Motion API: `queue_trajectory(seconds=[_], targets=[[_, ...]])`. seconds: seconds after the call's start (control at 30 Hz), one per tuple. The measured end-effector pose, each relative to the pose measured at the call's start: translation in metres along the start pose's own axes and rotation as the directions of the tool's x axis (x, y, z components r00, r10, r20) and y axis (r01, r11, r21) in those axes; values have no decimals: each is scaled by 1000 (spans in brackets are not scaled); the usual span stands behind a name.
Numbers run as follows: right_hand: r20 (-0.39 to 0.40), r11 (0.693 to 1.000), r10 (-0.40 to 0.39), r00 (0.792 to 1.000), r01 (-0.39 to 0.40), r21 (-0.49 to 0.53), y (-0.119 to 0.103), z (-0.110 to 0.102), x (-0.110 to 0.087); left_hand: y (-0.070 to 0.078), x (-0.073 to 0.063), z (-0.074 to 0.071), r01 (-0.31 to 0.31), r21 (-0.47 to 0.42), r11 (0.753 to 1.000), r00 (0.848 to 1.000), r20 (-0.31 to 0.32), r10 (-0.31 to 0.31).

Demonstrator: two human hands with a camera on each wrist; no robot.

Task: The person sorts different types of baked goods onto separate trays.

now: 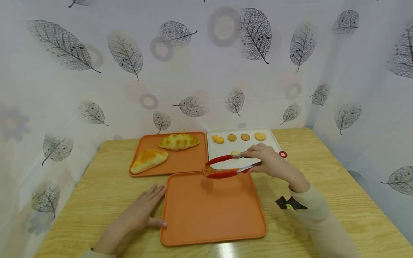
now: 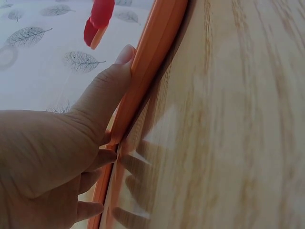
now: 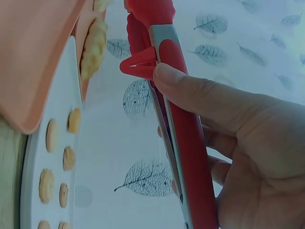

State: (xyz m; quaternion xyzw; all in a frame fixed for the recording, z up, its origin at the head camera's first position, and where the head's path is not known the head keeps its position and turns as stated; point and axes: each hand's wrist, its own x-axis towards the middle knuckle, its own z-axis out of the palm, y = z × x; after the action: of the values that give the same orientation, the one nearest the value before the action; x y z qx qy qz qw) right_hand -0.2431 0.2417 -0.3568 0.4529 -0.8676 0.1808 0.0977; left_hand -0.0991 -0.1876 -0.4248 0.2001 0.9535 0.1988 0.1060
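Note:
My right hand [image 1: 272,161] grips a pair of red and silver kitchen tongs [image 1: 224,175]. Between the red tips is a small round brown cookie with a grid pattern [image 1: 205,171], held above the far edge of the front orange tray [image 1: 213,215]. In the right wrist view, the thumb lies along the tongs' red handle [image 3: 183,129] and the other fingers are partly hidden behind it. With fingers spread and fairly straight, my left hand [image 1: 140,209] rests at that tray's left side. The left wrist view has its thumb touching the orange rim [image 2: 138,71].
Behind on the right, a white tray [image 1: 211,152] bears several small cookies [image 1: 245,137]. A second orange tray [image 1: 184,163] at back left carries a long braided bread [image 1: 179,142] and a triangular pastry [image 1: 150,160]. Leaf-patterned cloth [image 1: 200,71] surrounds the wooden table [image 1: 96,186].

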Motion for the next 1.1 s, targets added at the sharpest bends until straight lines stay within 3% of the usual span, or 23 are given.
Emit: queue_trajectory(seconds=[0.3,0.57,1.1], targets=[[-68,985,118,991,-126,-115,18,8,-2,2,0,-4,-4,-13,1000,1000,2,4],[-16,934,298,954,-295,-201,19,18,1,1,1,-3,-3,-13,1000,1000,12,3],[8,866,439,898,-421,-272,29,41,5,-6,4,-5,-9,7,1000,1000,13,9]])
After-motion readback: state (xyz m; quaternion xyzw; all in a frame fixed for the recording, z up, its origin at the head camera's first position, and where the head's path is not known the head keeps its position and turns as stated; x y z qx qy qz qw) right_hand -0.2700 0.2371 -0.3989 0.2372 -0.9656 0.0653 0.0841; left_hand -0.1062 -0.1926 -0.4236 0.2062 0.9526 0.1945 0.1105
